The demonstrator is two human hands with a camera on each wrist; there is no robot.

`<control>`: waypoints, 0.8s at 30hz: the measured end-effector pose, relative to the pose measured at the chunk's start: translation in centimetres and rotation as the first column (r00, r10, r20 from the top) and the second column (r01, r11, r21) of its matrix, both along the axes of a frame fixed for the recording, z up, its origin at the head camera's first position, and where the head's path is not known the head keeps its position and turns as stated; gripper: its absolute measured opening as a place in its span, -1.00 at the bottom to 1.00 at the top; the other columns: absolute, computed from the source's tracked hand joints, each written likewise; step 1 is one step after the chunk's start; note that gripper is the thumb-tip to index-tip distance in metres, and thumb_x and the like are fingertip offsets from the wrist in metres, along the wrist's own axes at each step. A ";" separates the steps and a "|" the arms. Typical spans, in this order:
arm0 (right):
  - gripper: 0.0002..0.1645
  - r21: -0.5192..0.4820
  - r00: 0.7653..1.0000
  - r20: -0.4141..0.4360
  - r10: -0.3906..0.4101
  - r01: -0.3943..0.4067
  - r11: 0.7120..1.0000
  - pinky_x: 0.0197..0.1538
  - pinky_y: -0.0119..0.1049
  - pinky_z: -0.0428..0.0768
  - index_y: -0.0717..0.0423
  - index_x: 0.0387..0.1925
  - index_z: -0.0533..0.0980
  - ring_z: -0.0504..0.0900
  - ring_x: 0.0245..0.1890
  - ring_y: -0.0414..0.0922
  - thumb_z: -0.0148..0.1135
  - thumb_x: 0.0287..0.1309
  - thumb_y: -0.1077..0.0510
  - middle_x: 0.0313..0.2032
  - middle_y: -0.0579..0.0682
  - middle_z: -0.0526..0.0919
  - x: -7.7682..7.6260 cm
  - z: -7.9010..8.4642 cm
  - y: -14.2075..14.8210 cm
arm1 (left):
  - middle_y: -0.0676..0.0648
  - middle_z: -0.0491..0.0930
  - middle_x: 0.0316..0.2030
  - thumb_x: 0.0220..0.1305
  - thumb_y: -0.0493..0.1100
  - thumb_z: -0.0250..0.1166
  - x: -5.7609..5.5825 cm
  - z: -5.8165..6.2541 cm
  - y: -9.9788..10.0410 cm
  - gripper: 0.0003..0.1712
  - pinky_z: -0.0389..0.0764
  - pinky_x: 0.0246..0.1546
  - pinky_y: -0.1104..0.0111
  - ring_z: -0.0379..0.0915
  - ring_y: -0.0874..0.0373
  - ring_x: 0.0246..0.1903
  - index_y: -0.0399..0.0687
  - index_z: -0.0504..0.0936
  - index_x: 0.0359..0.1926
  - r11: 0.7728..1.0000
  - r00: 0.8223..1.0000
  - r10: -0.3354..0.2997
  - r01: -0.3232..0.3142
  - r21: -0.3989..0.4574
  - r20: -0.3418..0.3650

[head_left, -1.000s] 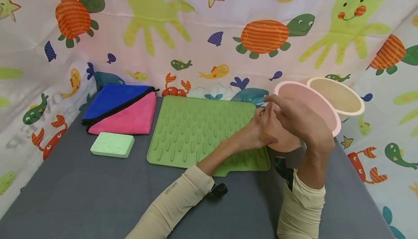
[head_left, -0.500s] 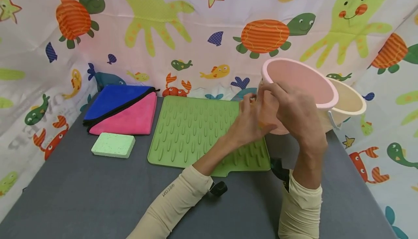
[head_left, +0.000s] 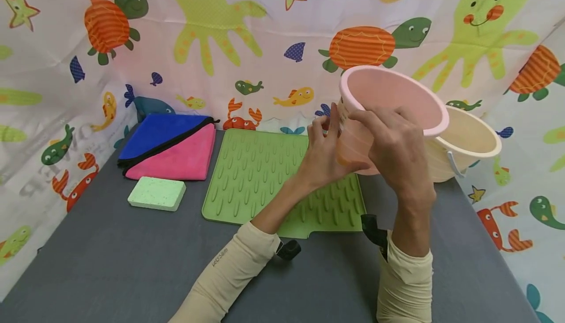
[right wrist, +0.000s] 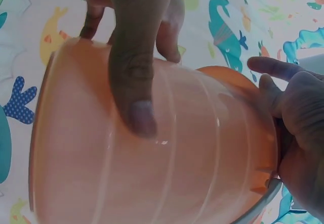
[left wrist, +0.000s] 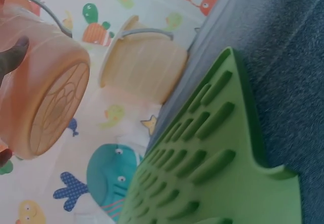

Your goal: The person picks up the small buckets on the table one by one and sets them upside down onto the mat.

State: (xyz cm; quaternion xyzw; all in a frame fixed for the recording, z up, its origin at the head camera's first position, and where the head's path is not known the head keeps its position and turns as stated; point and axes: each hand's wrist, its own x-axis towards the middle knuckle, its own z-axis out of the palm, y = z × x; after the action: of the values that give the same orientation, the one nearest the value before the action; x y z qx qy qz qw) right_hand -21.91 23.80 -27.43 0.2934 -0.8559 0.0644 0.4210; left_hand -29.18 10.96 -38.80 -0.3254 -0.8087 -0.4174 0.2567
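Note:
A pink bucket (head_left: 357,139) hangs tilted above the right end of the green mat (head_left: 260,175), its mouth facing up and right. My right hand (head_left: 399,153) grips it near the rim, fingers bent at the edge. On its left side my left hand (head_left: 324,158) holds the wall between thumb and spread fingers. In the right wrist view the left thumb (right wrist: 136,97) lies along the ribbed side, and the right hand (right wrist: 304,118) is by the rim. The ridged base of the bucket (left wrist: 61,107) shows in the left wrist view.
A cream bucket (head_left: 465,139) with a grey handle stands behind at the right. To the left lie a folded blue and pink cloth (head_left: 172,148) and a pale green sponge (head_left: 157,193). A patterned curtain (head_left: 282,23) closes off the back and sides.
The pink bucket has risen and moved left, away from the cream bucket, with both hands on it. My left hand's fingers have spread upward along its side. Cloth, sponge and mat stay put.

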 end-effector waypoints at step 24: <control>-0.75 -0.427 0.961 0.003 0.275 -0.248 0.869 0.20 -0.64 0.50 0.30 -0.13 0.73 0.70 0.02 0.09 0.19 0.33 0.52 -0.02 0.24 0.76 0.1 0.3 -1.2 | -0.25 -0.07 0.65 -0.20 0.06 0.78 -0.6 3.1 -6.0 0.40 0.47 0.43 -0.12 -0.09 -0.14 0.66 0.20 0.15 0.63 0.974 0.997 -0.035 0.020 0.225 0.064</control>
State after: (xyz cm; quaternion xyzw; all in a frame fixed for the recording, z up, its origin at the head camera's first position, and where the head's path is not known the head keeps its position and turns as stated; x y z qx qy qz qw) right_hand -21.79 22.55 -27.13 0.3060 -0.7868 0.3141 0.4344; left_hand -29.83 4.95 -35.67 -0.2911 -0.7601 -0.5203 0.2584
